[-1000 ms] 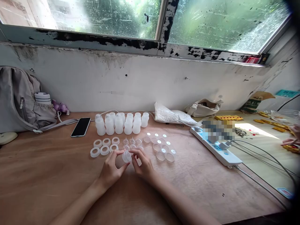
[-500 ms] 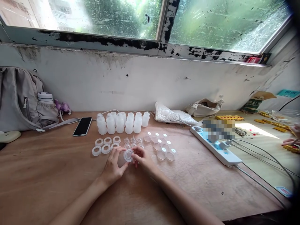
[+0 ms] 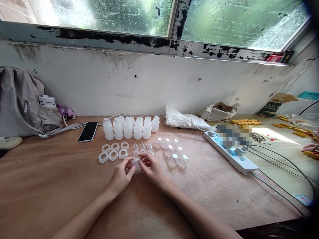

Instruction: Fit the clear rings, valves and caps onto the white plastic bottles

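Observation:
Fingertips of my left hand (image 3: 123, 172) and my right hand (image 3: 150, 167) are closed around a translucent round piece (image 3: 136, 162) from both sides. The fingers hide much of it, and I cannot tell whether a bottle body is below it. Just beyond my hands lie small clear teat-like pieces (image 3: 142, 146) with pointed tips, some partly covered by my right fingers. Frosted ring collars (image 3: 113, 155) lie in two rows to the left. Clear round discs (image 3: 171, 162), several with small white round pieces (image 3: 175, 156) beside them, lie to the right.
Frosted plastic bottles (image 3: 128, 130) stand grouped at the back. A phone (image 3: 88, 131) and a backpack (image 3: 20, 103) are left. A power strip (image 3: 230, 154) with cables, a white padded bag (image 3: 186, 120) and yellow parts (image 3: 245, 122) lie right. Another person's hand (image 3: 310, 147) shows far right.
The round piece between my hands has tilted and shows less of its face. The frosted body seen beside my left fingers is now hidden. My right fingers have shifted over it.

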Demonstrator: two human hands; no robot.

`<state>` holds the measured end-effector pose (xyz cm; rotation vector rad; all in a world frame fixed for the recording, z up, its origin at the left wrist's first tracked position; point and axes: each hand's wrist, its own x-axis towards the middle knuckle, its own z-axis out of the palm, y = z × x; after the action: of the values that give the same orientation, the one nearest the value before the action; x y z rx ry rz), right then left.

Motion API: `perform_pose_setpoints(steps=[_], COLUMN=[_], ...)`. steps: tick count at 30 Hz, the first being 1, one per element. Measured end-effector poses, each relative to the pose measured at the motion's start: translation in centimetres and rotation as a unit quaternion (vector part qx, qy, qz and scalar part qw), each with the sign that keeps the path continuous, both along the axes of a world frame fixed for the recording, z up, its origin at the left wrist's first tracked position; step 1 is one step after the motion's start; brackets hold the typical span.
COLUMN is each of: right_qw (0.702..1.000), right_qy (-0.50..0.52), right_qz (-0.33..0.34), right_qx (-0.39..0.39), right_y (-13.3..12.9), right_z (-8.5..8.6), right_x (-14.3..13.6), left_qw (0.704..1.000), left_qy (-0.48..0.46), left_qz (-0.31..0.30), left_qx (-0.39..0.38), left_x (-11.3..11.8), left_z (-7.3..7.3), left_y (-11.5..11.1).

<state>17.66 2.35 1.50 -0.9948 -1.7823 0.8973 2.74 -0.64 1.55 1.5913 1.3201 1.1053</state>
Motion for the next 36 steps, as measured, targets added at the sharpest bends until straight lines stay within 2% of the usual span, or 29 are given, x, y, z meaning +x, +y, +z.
perform_pose_setpoints(steps=[6,14,18,23,31,36], right_qw=[0.998,0.997,0.997,0.999,0.998,0.998], right_qy=[-0.010,-0.003,0.003,-0.023,-0.026,-0.018], right_qz=[0.049,0.052,0.060,0.032,0.025,0.024], right_qx=[-0.032,-0.048,-0.052,-0.036,-0.054,-0.056], right_y=[-0.01,0.00,-0.14,-0.21,-0.73,-0.59], right_z=[-0.18,-0.64,-0.72,-0.71,0.06,-0.01], right_x=[-0.31,-0.37,-0.36,-0.44,-0.88,-0.80], left_qw=[0.998,0.991,0.989,0.986,0.985,0.991], left_qy=[0.050,0.101,0.124,0.142,0.141,0.111], left_qz=[0.014,0.002,0.019,0.035,0.071,0.052], left_qx=[0.036,0.092,0.082,0.078,0.064,0.057], left_x=[-0.16,-0.18,-0.12,-0.09,0.04,-0.20], left_z=[0.35,-0.02,-0.03,0.00,0.45,0.40], left_y=[0.03,0.04,-0.09,-0.09,-0.34,-0.08])
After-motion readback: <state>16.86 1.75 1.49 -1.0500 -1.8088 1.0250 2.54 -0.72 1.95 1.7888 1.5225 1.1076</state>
